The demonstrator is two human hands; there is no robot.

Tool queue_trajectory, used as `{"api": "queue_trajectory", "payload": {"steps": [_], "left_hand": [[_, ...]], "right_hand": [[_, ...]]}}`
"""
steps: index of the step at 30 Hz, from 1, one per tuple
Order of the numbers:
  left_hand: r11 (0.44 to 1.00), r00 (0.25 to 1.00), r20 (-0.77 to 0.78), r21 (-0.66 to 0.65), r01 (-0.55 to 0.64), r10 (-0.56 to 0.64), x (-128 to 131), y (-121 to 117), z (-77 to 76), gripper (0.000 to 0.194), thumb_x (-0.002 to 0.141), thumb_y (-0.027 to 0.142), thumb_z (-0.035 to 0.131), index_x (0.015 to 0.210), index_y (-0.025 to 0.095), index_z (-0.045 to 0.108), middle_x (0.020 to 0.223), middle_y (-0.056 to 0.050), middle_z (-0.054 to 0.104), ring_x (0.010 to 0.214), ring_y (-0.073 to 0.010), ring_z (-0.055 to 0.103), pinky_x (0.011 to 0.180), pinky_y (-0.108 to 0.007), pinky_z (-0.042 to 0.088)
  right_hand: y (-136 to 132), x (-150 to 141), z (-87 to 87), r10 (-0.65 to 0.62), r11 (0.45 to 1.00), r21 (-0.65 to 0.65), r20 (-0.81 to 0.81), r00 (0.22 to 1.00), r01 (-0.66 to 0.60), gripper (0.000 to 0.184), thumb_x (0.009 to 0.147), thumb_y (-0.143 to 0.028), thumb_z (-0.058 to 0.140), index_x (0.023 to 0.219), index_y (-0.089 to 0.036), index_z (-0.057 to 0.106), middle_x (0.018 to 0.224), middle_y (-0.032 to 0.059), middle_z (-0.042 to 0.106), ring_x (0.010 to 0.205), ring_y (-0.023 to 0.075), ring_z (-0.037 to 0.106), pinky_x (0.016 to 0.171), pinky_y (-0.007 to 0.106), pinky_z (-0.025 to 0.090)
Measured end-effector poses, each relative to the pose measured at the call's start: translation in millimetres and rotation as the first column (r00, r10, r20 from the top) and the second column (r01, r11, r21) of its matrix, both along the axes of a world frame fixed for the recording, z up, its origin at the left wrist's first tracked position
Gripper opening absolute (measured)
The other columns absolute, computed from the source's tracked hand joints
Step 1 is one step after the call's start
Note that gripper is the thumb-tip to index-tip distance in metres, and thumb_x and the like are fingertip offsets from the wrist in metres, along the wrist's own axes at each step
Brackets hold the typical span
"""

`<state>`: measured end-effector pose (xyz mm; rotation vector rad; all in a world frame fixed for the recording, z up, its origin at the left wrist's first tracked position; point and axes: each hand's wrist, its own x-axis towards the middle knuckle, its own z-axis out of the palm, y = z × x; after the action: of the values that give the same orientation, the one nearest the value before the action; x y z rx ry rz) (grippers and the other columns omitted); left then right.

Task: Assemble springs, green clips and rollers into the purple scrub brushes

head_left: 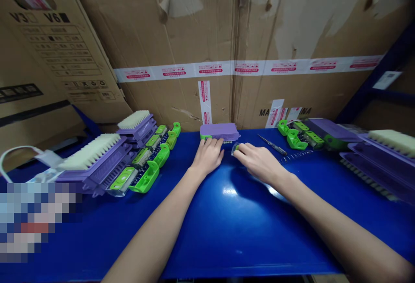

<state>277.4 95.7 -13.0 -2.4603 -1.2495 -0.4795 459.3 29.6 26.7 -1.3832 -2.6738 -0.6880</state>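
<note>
A purple brush housing [222,130] with a green end lies at the back middle of the blue table, pale bristles just showing under its front edge. My left hand [209,154] is closed on its near left side, with the fingertips at the green end. Just to the right, my right hand [256,159] pinches a small clear and green plastic part [234,148], mostly hidden by the fingers. This part is held close to the housing's right front, apart from it. A screwdriver [274,145] lies beyond my right hand, beside a scatter of small screws [300,155].
Purple brushes [92,153] with cream bristles, clear-and-green blocks [123,180] and green end pieces [145,178] lie at the left. More green pieces [295,140] and purple brushes [379,157] stand right. Cardboard boxes [181,97] wall the back. A white cable [19,149] curves far left.
</note>
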Motion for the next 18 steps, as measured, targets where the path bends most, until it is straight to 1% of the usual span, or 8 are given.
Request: {"api": "queue_trajectory", "payload": {"steps": [2, 5, 8, 11, 13, 15, 16, 18], "left_hand": [[1.000, 1.000, 0.005, -0.032, -0.002, 0.002, -0.4, 0.3, -2.6, 0.047, 0.091, 0.029, 0.039, 0.134, 0.011, 0.041, 0.113, -0.014, 0.062, 0.109, -0.0297, 0.053, 0.086, -0.042, 0.041], [0.997, 0.999, 0.040, -0.080, -0.012, 0.015, -2.1, 1.8, -5.2, 0.052, 0.091, 0.031, 0.040, 0.140, 0.013, 0.034, 0.127, -0.015, 0.056, 0.119, -0.0290, 0.048, 0.092, -0.042, 0.039], [0.995, 0.997, 0.079, -0.104, -0.004, 0.012, -3.9, 3.3, -5.7, 0.049, 0.092, 0.032, 0.038, 0.139, 0.016, 0.035, 0.133, -0.014, 0.053, 0.123, -0.0271, 0.046, 0.096, -0.043, 0.037], [0.995, 0.992, 0.120, -0.091, 0.045, -0.034, -3.5, 1.6, -2.8, 0.043, 0.094, 0.033, 0.034, 0.134, 0.017, 0.042, 0.132, -0.012, 0.054, 0.122, -0.0250, 0.048, 0.098, -0.042, 0.036], [0.993, 0.985, 0.150, -0.074, 0.097, -0.085, -1.1, -2.2, 0.6, 0.042, 0.095, 0.035, 0.033, 0.131, 0.018, 0.045, 0.130, -0.010, 0.056, 0.120, -0.0240, 0.049, 0.098, -0.040, 0.036], [0.985, 0.974, 0.167, -0.059, 0.163, -0.151, 2.6, -7.4, 3.8, 0.043, 0.094, 0.039, 0.035, 0.130, 0.018, 0.046, 0.129, -0.010, 0.056, 0.121, -0.0240, 0.048, 0.100, -0.040, 0.035], [0.979, 0.968, 0.167, -0.053, 0.198, -0.187, 4.8, -9.9, 4.8, 0.044, 0.094, 0.040, 0.037, 0.130, 0.018, 0.046, 0.130, -0.011, 0.055, 0.122, -0.0243, 0.047, 0.100, -0.040, 0.034], [0.966, 0.958, 0.149, -0.046, 0.253, -0.244, 9.0, -13.7, 5.1, 0.045, 0.093, 0.040, 0.040, 0.130, 0.017, 0.047, 0.131, -0.012, 0.054, 0.122, -0.0250, 0.047, 0.100, -0.040, 0.034]], "right_hand": [[1.2, -3.3, -2.8, 0.028, 0.999, -0.034, 0.009, 1.000, -0.028, 0.024, 0.085, -0.005, 0.040, 0.096, -0.019, 0.057, 0.096, 0.0091, 0.062, 0.083, 0.0206, 0.054, 0.051, 0.027, 0.031], [5.5, 0.2, -8.4, 0.048, 0.998, -0.048, -0.029, 0.998, -0.049, 0.023, 0.086, -0.005, 0.041, 0.095, -0.019, 0.057, 0.095, 0.0081, 0.062, 0.084, 0.0195, 0.054, 0.052, 0.026, 0.032], [9.3, 6.9, -13.4, 0.067, 0.996, -0.057, -0.123, 0.990, -0.075, 0.023, 0.086, -0.006, 0.042, 0.099, -0.018, 0.057, 0.095, 0.0073, 0.064, 0.086, 0.0181, 0.055, 0.057, 0.024, 0.035], [9.4, 13.1, -10.7, 0.038, 0.997, -0.057, -0.238, 0.971, -0.053, 0.024, 0.089, -0.012, 0.040, 0.103, -0.019, 0.058, 0.097, 0.0066, 0.065, 0.087, 0.0169, 0.057, 0.063, 0.024, 0.039], [7.9, 19.6, -3.4, -0.038, 0.999, -0.033, -0.286, 0.957, 0.030, 0.026, 0.089, -0.015, 0.039, 0.103, -0.020, 0.059, 0.100, 0.0066, 0.065, 0.088, 0.0173, 0.059, 0.065, 0.025, 0.040], [6.2, 30.6, 5.6, -0.174, 0.984, -0.020, -0.325, 0.929, 0.177, 0.028, 0.084, -0.013, 0.041, 0.102, -0.020, 0.060, 0.103, 0.0061, 0.065, 0.088, 0.0180, 0.061, 0.064, 0.025, 0.040], [5.6, 38.0, 9.4, -0.259, 0.964, -0.035, -0.333, 0.907, 0.262, 0.030, 0.080, -0.013, 0.043, 0.102, -0.021, 0.061, 0.104, 0.0054, 0.065, 0.087, 0.0183, 0.061, 0.062, 0.025, 0.039], [5.3, 55.6, 13.4, -0.435, 0.900, -0.116, -0.291, 0.852, 0.419, 0.033, 0.072, -0.012, 0.048, 0.100, -0.023, 0.062, 0.102, 0.0042, 0.066, 0.083, 0.0190, 0.062, 0.058, 0.025, 0.036]]}}
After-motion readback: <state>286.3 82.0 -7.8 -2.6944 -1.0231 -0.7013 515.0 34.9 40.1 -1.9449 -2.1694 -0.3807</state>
